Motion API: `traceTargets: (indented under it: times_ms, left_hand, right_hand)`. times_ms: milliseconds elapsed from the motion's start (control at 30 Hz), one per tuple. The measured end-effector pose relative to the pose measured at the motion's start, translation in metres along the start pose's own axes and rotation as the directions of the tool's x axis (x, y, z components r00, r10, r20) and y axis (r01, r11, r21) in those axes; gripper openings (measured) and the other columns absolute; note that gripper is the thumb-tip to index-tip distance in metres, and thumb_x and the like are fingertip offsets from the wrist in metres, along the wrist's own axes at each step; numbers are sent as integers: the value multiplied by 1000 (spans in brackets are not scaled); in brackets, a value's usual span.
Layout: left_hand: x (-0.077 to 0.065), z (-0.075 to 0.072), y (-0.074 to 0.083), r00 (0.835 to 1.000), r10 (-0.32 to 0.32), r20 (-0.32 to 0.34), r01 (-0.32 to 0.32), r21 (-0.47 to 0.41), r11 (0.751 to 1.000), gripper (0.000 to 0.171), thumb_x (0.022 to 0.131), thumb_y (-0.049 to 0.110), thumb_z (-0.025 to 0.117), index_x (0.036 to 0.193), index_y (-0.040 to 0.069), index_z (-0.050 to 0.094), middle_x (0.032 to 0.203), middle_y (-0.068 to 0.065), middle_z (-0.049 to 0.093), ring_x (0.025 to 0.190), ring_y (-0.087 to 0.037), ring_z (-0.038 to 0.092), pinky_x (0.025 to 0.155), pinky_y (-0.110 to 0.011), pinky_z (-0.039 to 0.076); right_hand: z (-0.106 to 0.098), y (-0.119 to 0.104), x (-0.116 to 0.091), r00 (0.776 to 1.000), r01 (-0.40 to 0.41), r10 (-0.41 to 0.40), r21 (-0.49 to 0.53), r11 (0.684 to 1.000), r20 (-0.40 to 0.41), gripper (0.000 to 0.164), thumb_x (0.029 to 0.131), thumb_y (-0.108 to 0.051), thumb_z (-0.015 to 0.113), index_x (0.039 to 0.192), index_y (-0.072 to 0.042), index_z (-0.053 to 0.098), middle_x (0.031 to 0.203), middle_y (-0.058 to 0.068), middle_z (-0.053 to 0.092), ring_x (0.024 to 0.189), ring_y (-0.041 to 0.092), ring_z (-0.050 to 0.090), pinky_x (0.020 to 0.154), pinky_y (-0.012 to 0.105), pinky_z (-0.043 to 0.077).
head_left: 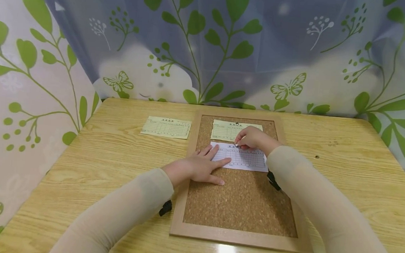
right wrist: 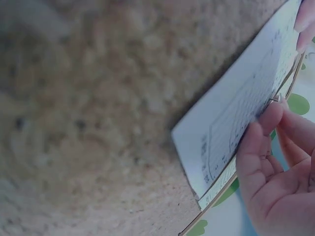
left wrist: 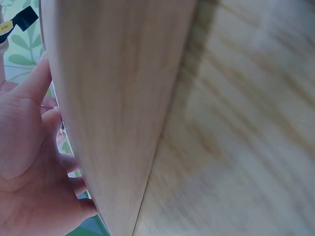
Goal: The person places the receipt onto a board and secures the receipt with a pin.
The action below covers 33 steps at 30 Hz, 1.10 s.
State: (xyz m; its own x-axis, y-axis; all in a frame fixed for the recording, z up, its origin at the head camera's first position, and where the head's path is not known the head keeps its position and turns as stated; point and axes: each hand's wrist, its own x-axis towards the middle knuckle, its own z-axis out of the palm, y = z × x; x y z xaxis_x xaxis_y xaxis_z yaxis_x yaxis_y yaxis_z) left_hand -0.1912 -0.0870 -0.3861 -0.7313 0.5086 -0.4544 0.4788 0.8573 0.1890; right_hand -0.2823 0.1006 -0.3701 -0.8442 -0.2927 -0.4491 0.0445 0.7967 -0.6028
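A white printed form (head_left: 247, 161) lies on the framed cork board (head_left: 239, 203), below a yellow form (head_left: 223, 132) fastened near the top by a silver pushpin (head_left: 237, 124). My left hand (head_left: 204, 168) rests spread, its fingers on the white form's left part and the cork. With thumb and fingertips my right hand (head_left: 254, 140) pinches another silver pushpin (head_left: 237, 145) at the white form's top edge. In the right wrist view the right hand (right wrist: 280, 162) holds the pin against the paper. The left wrist view shows the left hand (left wrist: 34, 147) beside the wooden frame (left wrist: 118, 98).
A second yellow form (head_left: 166, 127) lies on the wooden table (head_left: 116, 152) left of the board. Another pin sits at the board's upper right corner. A patterned curtain (head_left: 208, 44) hangs behind the table. Each wrist carries a black strap.
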Motion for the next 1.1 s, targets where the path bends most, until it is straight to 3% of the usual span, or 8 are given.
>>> traceTargets:
  times_ms: [433,1100]
  left_hand:
    - [0,0,0,1000,-1,4,1,-17,1000,75,86,66,41,149,41,7,154,-10,-16,139,-29,-14,110,-51,2]
    - [1,1,0,1000,0,4,0,-20,1000,75,87,65,41,149,40,7,154,-9,-16,139,-29,-14,110,-51,2]
  right_hand:
    - [3,3,0,998,7,-4,47,999,-57,13,93,-6,55,96,2,65,72,5,59,64,11,55,60,23,50]
    - [7,7,-3,990,46,-54,-62,997,-130,15,92,-7,52,94,0,65,69,4,61,61,11,54,58,22,44]
